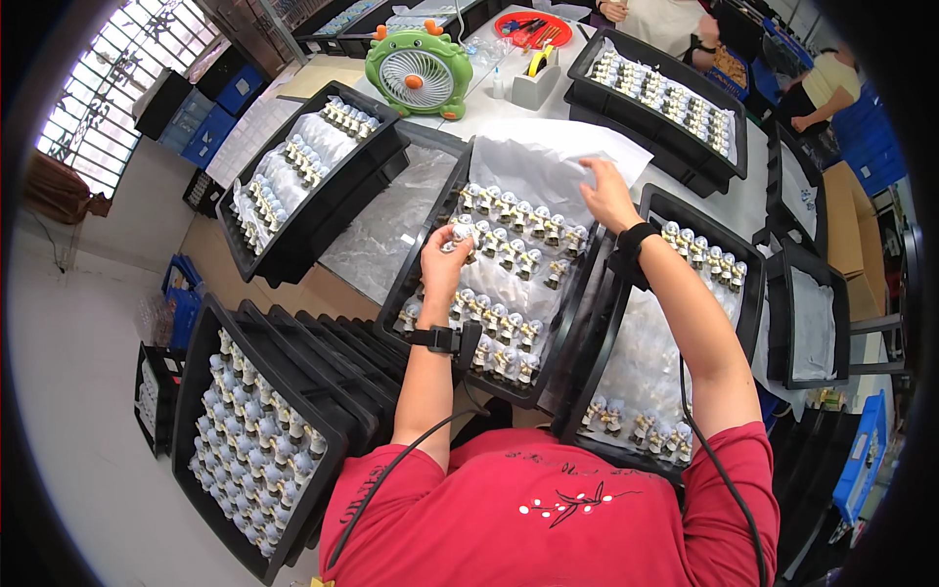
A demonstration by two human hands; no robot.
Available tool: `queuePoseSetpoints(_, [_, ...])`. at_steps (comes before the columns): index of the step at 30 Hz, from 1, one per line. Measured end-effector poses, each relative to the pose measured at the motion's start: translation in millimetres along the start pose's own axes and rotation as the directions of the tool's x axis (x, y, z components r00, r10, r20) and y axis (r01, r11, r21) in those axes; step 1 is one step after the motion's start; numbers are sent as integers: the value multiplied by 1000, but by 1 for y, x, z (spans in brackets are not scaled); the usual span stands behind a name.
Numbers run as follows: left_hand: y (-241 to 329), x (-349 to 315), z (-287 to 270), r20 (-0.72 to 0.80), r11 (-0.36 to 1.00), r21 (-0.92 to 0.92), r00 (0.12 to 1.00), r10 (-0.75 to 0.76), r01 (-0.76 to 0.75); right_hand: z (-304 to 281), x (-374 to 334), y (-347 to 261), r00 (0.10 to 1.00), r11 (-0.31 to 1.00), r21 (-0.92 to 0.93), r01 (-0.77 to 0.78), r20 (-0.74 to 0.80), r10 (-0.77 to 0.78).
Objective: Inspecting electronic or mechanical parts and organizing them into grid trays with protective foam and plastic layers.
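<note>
My left hand (445,256) pinches a small white-and-gold figurine (463,233) over the left side of the middle black tray (536,395). Rows of similar figurines (499,311) stand in that tray, on a pale sheet lining it. My right hand (608,199) is raised by the tray's far right corner, its fingers apart and nothing seen in them. It is nearest to the white paper sheet (562,147) that spreads over the far end. Black bands circle both my wrists.
More black trays of figurines stand at the left (396,157), right (758,293) and far right (577,90). A tall tray stack (323,391) rises at lower left. A green fan (419,73), a tape dispenser (536,86) and a red tool plate (533,29) sit behind. Other people work beyond.
</note>
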State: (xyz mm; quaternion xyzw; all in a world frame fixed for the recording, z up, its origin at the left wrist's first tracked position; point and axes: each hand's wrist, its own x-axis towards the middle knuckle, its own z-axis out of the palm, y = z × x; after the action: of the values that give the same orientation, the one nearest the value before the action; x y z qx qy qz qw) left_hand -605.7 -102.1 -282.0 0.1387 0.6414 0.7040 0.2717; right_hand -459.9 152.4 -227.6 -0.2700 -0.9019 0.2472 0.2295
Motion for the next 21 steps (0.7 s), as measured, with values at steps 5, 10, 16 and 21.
queuePoseSetpoints(5, [-3,-17,1,13,999,44,1000,-4,4,24,4,9,938,988,-76,-133,313,151])
queuePoseSetpoints(10, [-5,-31,1,63,998,13,996,-69,68,45,13,10,768,973,-206,-104,604,210])
queuePoseSetpoints(16, [-6,-41,7,96,996,-40,992,-79,83,78,30,20,779,973,-202,-112,591,212])
queuePoseSetpoints(21, [-2,-52,5,162,987,-38,975,-150,158,101,37,30,779,968,-210,-134,581,234])
